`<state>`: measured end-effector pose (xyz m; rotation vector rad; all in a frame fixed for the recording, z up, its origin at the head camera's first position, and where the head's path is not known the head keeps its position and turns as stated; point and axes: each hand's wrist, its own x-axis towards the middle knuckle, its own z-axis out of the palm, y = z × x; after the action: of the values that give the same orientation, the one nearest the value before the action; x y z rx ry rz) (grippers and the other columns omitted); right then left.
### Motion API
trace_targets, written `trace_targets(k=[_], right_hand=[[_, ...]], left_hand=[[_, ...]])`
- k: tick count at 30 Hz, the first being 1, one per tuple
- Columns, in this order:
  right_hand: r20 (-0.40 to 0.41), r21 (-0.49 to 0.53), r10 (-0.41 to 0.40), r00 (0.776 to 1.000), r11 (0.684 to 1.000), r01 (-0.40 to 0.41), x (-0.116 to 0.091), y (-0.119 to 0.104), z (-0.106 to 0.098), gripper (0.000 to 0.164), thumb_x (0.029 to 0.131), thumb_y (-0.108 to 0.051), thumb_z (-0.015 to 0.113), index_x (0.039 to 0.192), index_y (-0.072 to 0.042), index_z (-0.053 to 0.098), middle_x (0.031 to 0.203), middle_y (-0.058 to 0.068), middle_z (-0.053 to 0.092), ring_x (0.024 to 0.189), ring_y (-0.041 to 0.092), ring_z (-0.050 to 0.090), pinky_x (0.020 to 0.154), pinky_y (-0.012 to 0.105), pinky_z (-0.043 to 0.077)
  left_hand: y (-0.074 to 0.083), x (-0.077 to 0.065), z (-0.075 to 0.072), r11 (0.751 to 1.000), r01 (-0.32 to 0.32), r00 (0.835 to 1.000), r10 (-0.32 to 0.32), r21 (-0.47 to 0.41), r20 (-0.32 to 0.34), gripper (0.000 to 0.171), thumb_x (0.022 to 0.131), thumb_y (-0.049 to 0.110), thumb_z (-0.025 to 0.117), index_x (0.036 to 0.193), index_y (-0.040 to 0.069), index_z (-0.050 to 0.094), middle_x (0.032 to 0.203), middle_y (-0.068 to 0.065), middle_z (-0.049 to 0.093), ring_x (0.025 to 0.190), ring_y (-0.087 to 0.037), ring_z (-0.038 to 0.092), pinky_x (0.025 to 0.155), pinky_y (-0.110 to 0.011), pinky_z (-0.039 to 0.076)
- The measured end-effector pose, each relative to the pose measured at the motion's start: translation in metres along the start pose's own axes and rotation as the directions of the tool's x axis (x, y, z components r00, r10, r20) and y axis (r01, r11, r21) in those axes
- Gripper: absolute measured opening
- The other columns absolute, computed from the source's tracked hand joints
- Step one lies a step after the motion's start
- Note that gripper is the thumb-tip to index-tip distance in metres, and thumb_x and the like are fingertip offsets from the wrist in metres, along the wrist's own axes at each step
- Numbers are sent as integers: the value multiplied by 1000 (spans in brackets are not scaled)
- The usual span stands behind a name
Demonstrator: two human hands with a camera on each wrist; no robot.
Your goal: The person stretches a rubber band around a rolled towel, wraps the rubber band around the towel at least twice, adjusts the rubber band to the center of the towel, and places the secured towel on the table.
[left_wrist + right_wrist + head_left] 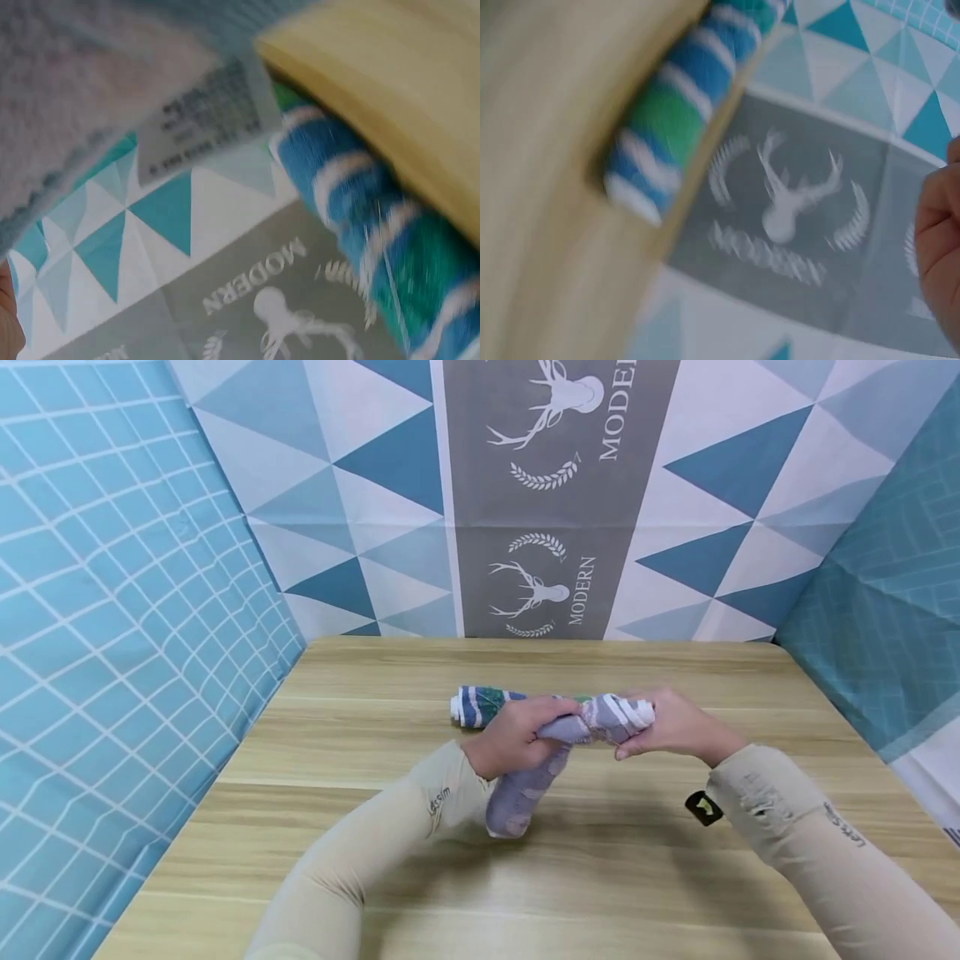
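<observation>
Both hands hold a rolled grey-lavender towel [528, 797] above the table. My left hand [517, 731] grips it near its bend, and one part hangs down below that hand. At the other side my right hand [667, 727] holds the end with white stripes, thumb underneath. A printed white label [214, 124] and the towel's stitched edge show blurred in the left wrist view. Just behind the hands lies a second rolled towel [480, 703], striped blue, green and white. The left hand partly hides it in the head view; the right wrist view shows its striped roll [682, 105].
The wood-grain table [337, 860] ends at a patterned cloth backdrop [375, 485] with triangles and deer heads. A blue grid-patterned sheet [112, 610] stands along the left edge, a teal one [885, 610] along the right. A small black piece [703, 808] sits by the right sleeve.
</observation>
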<state>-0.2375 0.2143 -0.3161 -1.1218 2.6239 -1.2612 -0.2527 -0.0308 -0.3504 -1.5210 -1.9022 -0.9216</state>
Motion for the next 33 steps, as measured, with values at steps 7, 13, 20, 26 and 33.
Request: trace_targets(k=[7,13,20,26,33], right_hand=[[-248,208,180,952,970,-130,4,-2,32,43,78,7,70,117,17,55,109,29,62,90,-2,58,80,21,49],[-576,251,151,803,968,-2,6,-15,80,32,77,15,67,108,20,59,105,18,63,88,-5,57,75,17,51],[-733,317,172,658,942,106,9,-24,85,9,81,16,62,86,22,61,101,-12,63,97,4,57,79,16,49],[-555,337,236,798,940,-44,10,-23,89,40,89,4,60,126,15,51,110,22,63,91,7,60,77,18,49],[-486,307,195,852,951,-42,8,-17,96,63,81,8,68,138,8,41,112,25,58,92,21,60,74,25,52]], left_hand=[[2,-4,16,974,175,969,-196,-142,-153,29,78,-9,61,107,-5,59,100,-20,66,90,-27,64,86,-26,49],[7,-19,20,909,340,909,-384,-243,-164,36,81,-9,63,115,-5,54,102,-23,64,87,-31,63,77,-33,53],[11,-15,20,910,336,903,-384,-243,-192,44,82,-7,66,122,-2,49,104,-24,62,88,-32,63,74,-34,53],[16,-9,28,925,360,864,-380,-123,-331,63,84,-4,64,137,-8,30,113,-30,59,95,-40,63,79,-46,53],[20,-5,30,746,419,850,-522,-518,-64,71,98,-3,37,145,-2,-16,146,-34,22,132,-43,32,107,-52,29]])
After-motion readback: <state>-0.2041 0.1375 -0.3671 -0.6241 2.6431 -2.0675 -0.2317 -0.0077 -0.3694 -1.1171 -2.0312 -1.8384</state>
